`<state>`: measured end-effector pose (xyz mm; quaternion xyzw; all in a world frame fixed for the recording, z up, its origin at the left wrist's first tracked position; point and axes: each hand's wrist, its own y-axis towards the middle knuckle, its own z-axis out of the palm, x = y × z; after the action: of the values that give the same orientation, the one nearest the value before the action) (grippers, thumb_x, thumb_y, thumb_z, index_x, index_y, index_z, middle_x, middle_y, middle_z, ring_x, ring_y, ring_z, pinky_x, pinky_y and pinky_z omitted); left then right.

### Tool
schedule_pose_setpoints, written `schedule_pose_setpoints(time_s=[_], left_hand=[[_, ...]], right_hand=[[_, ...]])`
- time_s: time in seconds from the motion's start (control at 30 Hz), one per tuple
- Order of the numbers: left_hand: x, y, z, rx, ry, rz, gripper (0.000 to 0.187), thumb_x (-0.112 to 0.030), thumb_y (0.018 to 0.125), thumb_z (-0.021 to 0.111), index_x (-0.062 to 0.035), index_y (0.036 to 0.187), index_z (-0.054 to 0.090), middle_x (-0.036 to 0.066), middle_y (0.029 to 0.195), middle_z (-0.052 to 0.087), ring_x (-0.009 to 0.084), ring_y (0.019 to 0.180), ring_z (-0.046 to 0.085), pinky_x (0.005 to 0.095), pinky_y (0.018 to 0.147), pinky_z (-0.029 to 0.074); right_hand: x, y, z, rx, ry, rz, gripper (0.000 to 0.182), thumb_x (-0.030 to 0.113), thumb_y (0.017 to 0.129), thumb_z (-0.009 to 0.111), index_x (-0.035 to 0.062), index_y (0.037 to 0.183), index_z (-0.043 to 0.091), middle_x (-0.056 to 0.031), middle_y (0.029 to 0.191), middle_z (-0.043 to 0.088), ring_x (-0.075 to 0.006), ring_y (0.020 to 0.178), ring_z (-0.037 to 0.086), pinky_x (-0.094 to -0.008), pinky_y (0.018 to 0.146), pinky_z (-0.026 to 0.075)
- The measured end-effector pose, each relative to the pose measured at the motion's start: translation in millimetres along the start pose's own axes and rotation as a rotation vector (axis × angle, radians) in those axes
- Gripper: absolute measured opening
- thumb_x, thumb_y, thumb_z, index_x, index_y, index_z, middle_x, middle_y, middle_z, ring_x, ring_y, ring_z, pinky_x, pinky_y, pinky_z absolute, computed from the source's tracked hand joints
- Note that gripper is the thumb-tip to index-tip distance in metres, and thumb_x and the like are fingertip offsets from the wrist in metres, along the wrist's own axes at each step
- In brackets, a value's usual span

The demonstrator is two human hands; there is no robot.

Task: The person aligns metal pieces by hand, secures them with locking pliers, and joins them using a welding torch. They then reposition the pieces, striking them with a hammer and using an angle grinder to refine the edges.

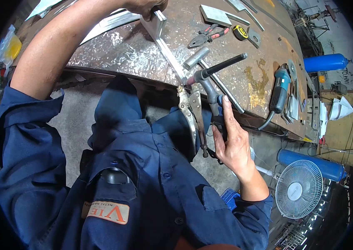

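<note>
My right hand (232, 143) grips the handle of a welding torch (208, 81), whose nozzle sits at the near end of a flat metal bar (169, 56) on the rusty steel table (143, 50). Locking pliers (193, 114) clamp that bar end at the table's edge and hang down beside my right hand. My left hand (145, 6) is at the top of the view, closed on the upright far end of the same metal piece (156, 23). A short grey tube (196, 58) and a thin rod (222, 87) lie beside the torch.
Red-handled pliers (207, 36), a tape measure (239, 32) and metal plates (215, 15) lie farther along the table. An angle grinder (279, 89) rests at the right edge. Blue gas cylinders (325, 62) and a white fan (299, 194) stand on the floor to the right.
</note>
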<state>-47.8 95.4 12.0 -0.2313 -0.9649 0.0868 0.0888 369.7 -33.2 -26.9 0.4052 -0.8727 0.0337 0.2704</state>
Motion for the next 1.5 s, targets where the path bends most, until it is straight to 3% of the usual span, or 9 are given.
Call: schedule_pose_setpoints(time_s=[0.23,0.3,0.5,0.9,0.97,1.03,1.2,1.3,1.5], left_hand=[[-3.0,-7.8,-8.0,-0.018,-0.082,0.023,0.018,-0.023,0.077,0.078,-0.0066,0.085,0.079,0.018,0.077,0.073,0.0408,0.075,0.07,0.0501,0.068,0.053],[-1.8,-3.7,-5.1,-0.003,-0.067,-0.009,0.018,-0.024,0.078,0.078,-0.0068,0.085,0.079,0.018,0.077,0.073,0.0407,0.075,0.07,0.0502,0.068,0.053],[1.5,2.2,2.6,0.006,-0.017,-0.034,0.019,-0.025,0.078,0.078,-0.0073,0.082,0.078,0.018,0.077,0.073,0.0395,0.076,0.07,0.0503,0.069,0.053],[-3.5,0.7,-3.3,0.061,-0.001,-0.066,0.023,-0.029,0.08,0.077,-0.0058,0.084,0.078,0.019,0.08,0.073,0.0416,0.078,0.071,0.051,0.069,0.054],[-6.3,-8.6,8.7,-0.152,-0.086,-0.082,0.025,-0.004,0.071,0.085,0.0005,0.094,0.078,0.02,0.085,0.074,0.0379,0.086,0.072,0.0453,0.078,0.056],[-9.0,-8.6,0.9,-0.092,-0.141,-0.084,0.026,-0.002,0.072,0.084,0.0002,0.097,0.077,0.02,0.086,0.074,0.038,0.089,0.073,0.0455,0.079,0.056],[-13.2,-12.7,-4.4,-0.071,-0.155,-0.088,0.025,-0.004,0.077,0.083,-0.0033,0.102,0.078,0.018,0.088,0.075,0.0387,0.09,0.072,0.0464,0.08,0.057],[-12.7,-12.1,-3.1,-0.074,-0.122,-0.058,0.025,-0.006,0.079,0.083,-0.0041,0.103,0.079,0.017,0.088,0.075,0.0375,0.091,0.073,0.0463,0.081,0.057],[-16.2,-10.5,-6.7,-0.053,-0.105,-0.031,0.024,-0.008,0.081,0.083,-0.0049,0.105,0.079,0.017,0.088,0.075,0.0349,0.088,0.073,0.0455,0.081,0.057]], right_hand=[[-3.3,-2.4,3.4,0.007,-0.036,0.019,0.086,-0.005,0.088,0.068,0.0077,0.165,0.032,-0.0235,0.099,0.069,-0.0422,0.082,0.07,-0.0478,0.072,0.056],[-0.5,-2.6,1.0,0.074,-0.072,0.064,0.082,-0.006,0.089,0.068,-0.0024,0.162,0.031,-0.0317,0.143,0.059,-0.045,0.124,0.065,-0.0407,0.1,0.055],[-16.0,-12.2,5.4,-0.129,-0.052,0.004,0.092,-0.001,0.086,0.075,-0.0021,0.164,0.025,-0.0292,0.117,0.071,-0.0417,0.094,0.075,-0.0446,0.08,0.06],[-164.9,49.5,-52.9,-0.343,-0.276,0.316,0.082,0.008,0.087,0.075,0.0021,0.159,0.037,-0.0334,0.143,0.057,-0.0477,0.129,0.06,-0.0487,0.105,0.048],[-162.3,57.2,-52.3,-0.322,-0.194,0.416,0.076,0.011,0.087,0.077,0.0036,0.156,0.045,-0.031,0.141,0.06,-0.0472,0.128,0.06,-0.0472,0.105,0.049],[-138.2,63.1,-46.9,-0.404,-0.916,0.21,0.068,0.012,0.087,0.077,0.0047,0.15,0.054,-0.028,0.134,0.061,-0.0455,0.125,0.058,-0.0443,0.104,0.048],[-58.7,4.9,-10.2,-0.034,0.081,0.326,0.034,0.032,0.091,0.08,0.0009,0.1,0.072,-0.0192,0.09,0.069,-0.0355,0.078,0.069,-0.0433,0.069,0.054],[-63.4,-40.9,41.6,0.549,0.755,0.425,0.041,0.034,0.09,0.086,0.0018,0.102,0.064,-0.0035,0.085,0.065,-0.017,0.074,0.064,-0.0338,0.064,0.051],[-86.1,-55.8,87.9,0.753,1.534,0.616,0.022,0.014,0.098,0.076,0.0053,0.102,0.056,-0.0032,0.076,0.062,-0.015,0.058,0.062,-0.03,0.057,0.052]])
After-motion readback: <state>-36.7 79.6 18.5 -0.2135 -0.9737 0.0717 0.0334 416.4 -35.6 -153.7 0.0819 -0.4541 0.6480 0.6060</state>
